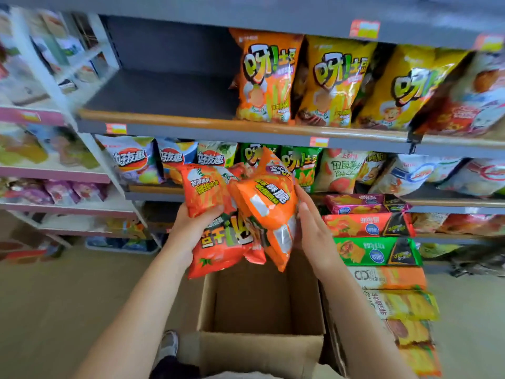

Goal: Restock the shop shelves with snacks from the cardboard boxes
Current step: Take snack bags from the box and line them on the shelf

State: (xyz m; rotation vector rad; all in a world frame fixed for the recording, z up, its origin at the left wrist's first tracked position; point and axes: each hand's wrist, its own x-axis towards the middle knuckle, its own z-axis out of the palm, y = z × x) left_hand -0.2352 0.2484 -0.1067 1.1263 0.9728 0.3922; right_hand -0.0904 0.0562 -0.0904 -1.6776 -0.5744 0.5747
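Observation:
Between my hands I hold a bunch of orange and red snack bags above an open cardboard box on the floor. My left hand grips the bags from the left, thumb curled over a red bag. My right hand presses flat against the right side of the orange bags, fingers straight. The box's inside looks bare. Higher up, the grey shelf has a bare left half and matching orange and yellow bags standing on its right half.
Lower shelves are full of chip bags. Stacked biscuit packs stand to the right of the box. A white and pink shelf unit stands at the left. My shoe is beside the box on the beige floor.

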